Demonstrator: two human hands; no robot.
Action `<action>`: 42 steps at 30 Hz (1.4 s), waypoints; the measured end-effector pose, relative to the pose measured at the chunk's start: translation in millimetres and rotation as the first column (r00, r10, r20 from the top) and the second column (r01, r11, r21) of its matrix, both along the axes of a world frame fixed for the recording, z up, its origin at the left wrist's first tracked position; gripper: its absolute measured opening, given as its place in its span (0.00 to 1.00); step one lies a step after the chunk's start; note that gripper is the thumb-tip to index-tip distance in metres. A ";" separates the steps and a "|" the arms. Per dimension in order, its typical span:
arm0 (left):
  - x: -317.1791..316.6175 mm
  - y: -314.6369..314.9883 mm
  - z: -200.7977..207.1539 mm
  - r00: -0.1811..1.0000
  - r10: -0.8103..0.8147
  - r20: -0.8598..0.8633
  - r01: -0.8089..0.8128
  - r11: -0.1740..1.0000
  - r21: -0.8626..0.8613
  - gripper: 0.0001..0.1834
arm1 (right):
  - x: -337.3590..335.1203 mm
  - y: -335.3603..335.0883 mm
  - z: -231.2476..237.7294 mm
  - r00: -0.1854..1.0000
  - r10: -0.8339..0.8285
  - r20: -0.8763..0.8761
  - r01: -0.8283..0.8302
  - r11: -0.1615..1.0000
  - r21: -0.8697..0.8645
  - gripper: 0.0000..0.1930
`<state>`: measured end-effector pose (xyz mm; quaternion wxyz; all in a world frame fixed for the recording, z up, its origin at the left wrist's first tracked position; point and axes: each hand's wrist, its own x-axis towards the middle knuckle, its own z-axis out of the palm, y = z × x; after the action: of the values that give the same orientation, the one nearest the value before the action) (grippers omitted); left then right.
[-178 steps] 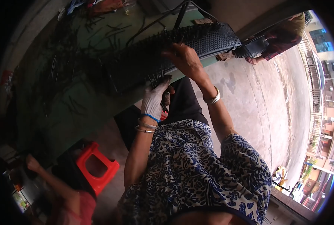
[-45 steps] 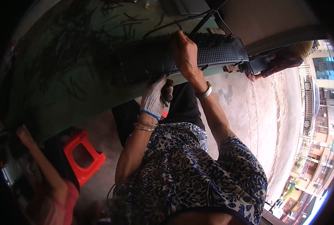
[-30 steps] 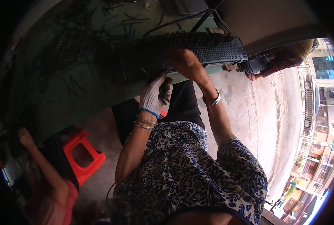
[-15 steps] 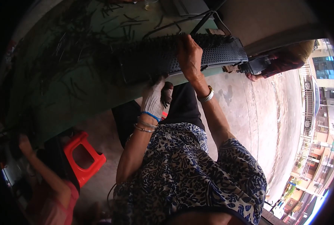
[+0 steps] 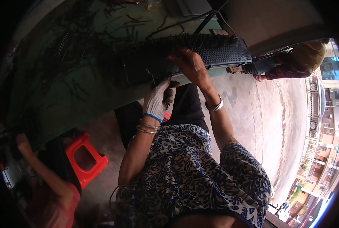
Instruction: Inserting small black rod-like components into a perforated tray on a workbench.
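A long black panel with a perforated grid lies along the table's near edge, and short dark strips stand in a dense row along its far side. At its near edge is my left hand, in a white knitted glove with dark-stained fingertips. Its fingers are curled closed; what they hold is too dark to make out. My bare right hand, with a watch on the wrist, is over the panel just above the left fingertips. Its fingers are bent together and partly blurred, and anything between them is hidden.
Many loose dark strips are scattered over the green table. A bent metal frame stands behind the panel. A red plastic stool and another person's arm are at left. Another person works at far right.
My right hand has come down from the panel's row of strips toward my left hand. My left hand stays at the near edge, its fingers shifted slightly.
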<state>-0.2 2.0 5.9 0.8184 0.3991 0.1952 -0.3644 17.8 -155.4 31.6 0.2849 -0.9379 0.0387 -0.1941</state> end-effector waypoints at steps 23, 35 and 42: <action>-6.2 -3.1 -6.0 0.998 0.050 -0.029 -0.053 0.992 -0.112 0.10 | 26.0 -12.1 -29.5 0.947 -0.175 0.270 0.043 0.900 0.434 0.04; -7.7 1.9 -8.1 0.998 0.046 -0.051 -0.051 0.993 -0.107 0.11 | -7.9 10.2 -22.2 0.989 -0.102 0.110 0.099 0.995 0.031 0.10; -9.7 -9.7 10.6 0.998 0.010 0.067 -0.005 0.997 -0.077 0.11 | -34.3 -11.6 10.0 0.923 0.329 -0.201 -0.115 0.734 0.670 0.09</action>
<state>-9.9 -7.7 16.5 0.8405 0.3789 0.1548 -0.3549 -16.5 -167.0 41.6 0.6020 -0.7977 0.0332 0.0148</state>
